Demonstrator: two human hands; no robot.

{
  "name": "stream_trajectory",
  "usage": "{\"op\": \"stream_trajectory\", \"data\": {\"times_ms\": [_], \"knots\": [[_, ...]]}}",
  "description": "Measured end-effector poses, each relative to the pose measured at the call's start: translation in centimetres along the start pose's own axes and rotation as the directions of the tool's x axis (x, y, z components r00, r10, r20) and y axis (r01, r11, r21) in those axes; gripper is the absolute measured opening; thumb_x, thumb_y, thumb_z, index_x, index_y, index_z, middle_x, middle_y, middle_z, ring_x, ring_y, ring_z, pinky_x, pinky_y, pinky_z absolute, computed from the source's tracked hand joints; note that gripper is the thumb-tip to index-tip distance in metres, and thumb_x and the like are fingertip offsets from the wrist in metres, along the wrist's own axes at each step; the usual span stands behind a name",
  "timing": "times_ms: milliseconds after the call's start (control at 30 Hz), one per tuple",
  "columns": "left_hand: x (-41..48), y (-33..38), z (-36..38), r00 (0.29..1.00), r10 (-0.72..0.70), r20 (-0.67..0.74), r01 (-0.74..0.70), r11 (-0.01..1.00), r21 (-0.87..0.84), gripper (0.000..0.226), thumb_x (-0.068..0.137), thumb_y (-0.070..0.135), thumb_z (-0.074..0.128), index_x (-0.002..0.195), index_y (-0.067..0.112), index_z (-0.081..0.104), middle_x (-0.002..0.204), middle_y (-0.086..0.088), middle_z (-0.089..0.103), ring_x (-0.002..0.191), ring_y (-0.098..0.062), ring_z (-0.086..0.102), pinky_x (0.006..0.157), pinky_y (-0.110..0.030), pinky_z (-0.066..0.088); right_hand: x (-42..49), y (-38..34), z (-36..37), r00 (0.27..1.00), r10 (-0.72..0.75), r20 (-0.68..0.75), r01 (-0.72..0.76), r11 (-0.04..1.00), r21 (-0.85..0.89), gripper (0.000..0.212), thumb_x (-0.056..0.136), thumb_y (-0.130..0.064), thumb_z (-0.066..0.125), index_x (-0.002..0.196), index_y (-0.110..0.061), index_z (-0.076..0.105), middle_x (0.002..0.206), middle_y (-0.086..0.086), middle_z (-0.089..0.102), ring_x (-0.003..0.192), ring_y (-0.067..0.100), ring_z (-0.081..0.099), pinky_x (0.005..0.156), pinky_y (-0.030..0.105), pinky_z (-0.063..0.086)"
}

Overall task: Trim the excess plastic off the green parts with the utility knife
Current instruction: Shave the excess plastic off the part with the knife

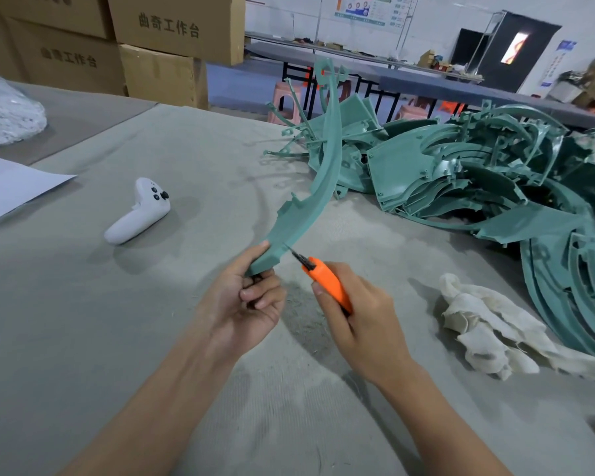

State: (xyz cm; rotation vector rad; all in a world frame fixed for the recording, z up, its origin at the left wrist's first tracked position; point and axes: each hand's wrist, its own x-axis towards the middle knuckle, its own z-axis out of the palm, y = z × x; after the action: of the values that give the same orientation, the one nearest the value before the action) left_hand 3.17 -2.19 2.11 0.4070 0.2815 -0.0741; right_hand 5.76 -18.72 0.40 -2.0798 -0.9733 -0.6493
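Left hand (251,297) grips curved green part (315,187), frame centre | right hand (358,314) grips knife (327,283), blade touching part | pile (478,173) upper right

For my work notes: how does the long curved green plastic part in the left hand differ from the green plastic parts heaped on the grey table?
The long curved green plastic part is raised; the heaped green plastic parts lie on the grey table. The left hand grips the curved part and the orange utility knife in the right hand meets its edge; no hand touches the heap. Both are the same green.
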Motion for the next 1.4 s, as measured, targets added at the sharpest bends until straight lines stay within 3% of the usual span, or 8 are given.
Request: {"op": "stream_trajectory", "data": {"times_ms": [267,367,600,733,867,967,1167,1400], "knots": [[-0.1,-0.1,0.0,1.0,0.0,-0.014,0.001,0.998,0.055,0.019,0.071,0.016,0.067,0.076,0.015,0.048,0.042,0.008,0.032,0.026,-0.006,0.026,0.034,-0.016,0.018,0.8,1.5,-0.5,0.994,0.085,-0.061,-0.085,0.996,0.013,0.025,0.1,-0.03,0.046,0.105,-0.01,0.06,0.058,-0.011,0.04,0.045,0.011,0.04,0.044,0.019,0.03],[0.0,-0.2,-0.1,1.0,0.002,-0.021,-0.001,0.997,0.071,0.021,0.07,0.015,0.068,0.076,0.015,0.047,0.045,0.009,0.034,0.026,-0.005,0.026,0.033,-0.016,0.019,1.1,2.1,-0.8,0.989,0.126,-0.08,-0.125,0.992,0.015,0.02,0.1,-0.033,0.044,0.097,-0.017,0.055,0.056,-0.011,0.038,0.043,0.013,0.039,0.041,0.026,0.031],[0.0,-0.4,-0.1,1.0,0.015,-0.005,-0.015,0.995,0.099,0.021,0.069,0.014,0.069,0.062,0.015,0.049,0.046,0.008,0.034,0.026,-0.006,0.025,0.035,-0.017,0.017,1.6,3.0,-1.3,0.959,0.201,-0.197,-0.216,0.975,-0.054,0.018,0.102,-0.031,0.044,0.089,-0.02,0.047,0.056,-0.014,0.034,0.047,0.01,0.042,0.041,0.02,0.027],[-0.1,-0.3,-0.1,1.0,0.024,-0.003,-0.024,0.997,0.078,0.018,0.072,0.014,0.067,0.061,0.014,0.054,0.045,0.008,0.035,0.026,-0.006,0.026,0.036,-0.016,0.017,1.1,2.1,-0.7,0.98,0.141,-0.139,-0.149,0.988,-0.051,0.017,0.101,-0.034,0.041,0.094,-0.02,0.049,0.058,-0.014,0.036,0.045,0.01,0.039,0.043,0.017,0.027],[-0.1,0.0,0.0,0.998,0.062,-0.018,-0.061,0.996,0.064,0.015,0.076,0.017,0.064,0.073,0.015,0.049,0.043,0.008,0.03,0.026,-0.006,0.025,0.035,-0.017,0.017,0.3,0.8,0.4,0.998,0.05,-0.029,-0.05,0.998,-0.023,0.03,0.101,-0.03,0.044,0.111,-0.007,0.059,0.066,-0.01,0.044,0.049,0.011,0.042,0.044,0.032,0.039],[-0.1,0.1,0.1,0.997,0.078,-0.022,-0.076,0.995,0.072,0.015,0.074,0.018,0.064,0.073,0.016,0.049,0.043,0.009,0.028,0.026,-0.007,0.024,0.038,-0.017,0.014,0.5,0.5,0.5,0.999,0.034,-0.04,-0.035,0.999,-0.02,0.028,0.1,-0.03,0.045,0.11,-0.008,0.059,0.065,-0.011,0.041,0.049,0.009,0.041,0.045,0.028,0.037],[-0.2,-0.6,0.2,0.999,0.032,-0.014,-0.03,0.993,0.111,0.019,0.07,0.016,0.067,0.062,0.015,0.051,0.046,0.008,0.033,0.025,-0.006,0.024,0.039,-0.018,0.013,1.4,2.3,-0.6,0.967,0.201,-0.155,-0.2,0.98,0.019,0.017,0.103,-0.024,0.046,0.09,-0.013,0.05,0.055,-0.012,0.035,0.044,0.011,0.039,0.038,0.021,0.027],[-0.1,-0.5,0.0,1.0,-0.003,0.014,0.003,0.999,0.048,0.016,0.073,0.017,0.066,0.075,0.015,0.051,0.044,0.01,0.033,0.025,-0.006,0.027,0.035,-0.017,0.016,0.6,0.7,0.2,0.994,0.09,-0.063,-0.085,0.993,0.08,0.019,0.102,-0.029,0.043,0.1,-0.014,0.054,0.059,-0.013,0.038,0.044,0.009,0.04,0.043,0.017,0.03]]}}
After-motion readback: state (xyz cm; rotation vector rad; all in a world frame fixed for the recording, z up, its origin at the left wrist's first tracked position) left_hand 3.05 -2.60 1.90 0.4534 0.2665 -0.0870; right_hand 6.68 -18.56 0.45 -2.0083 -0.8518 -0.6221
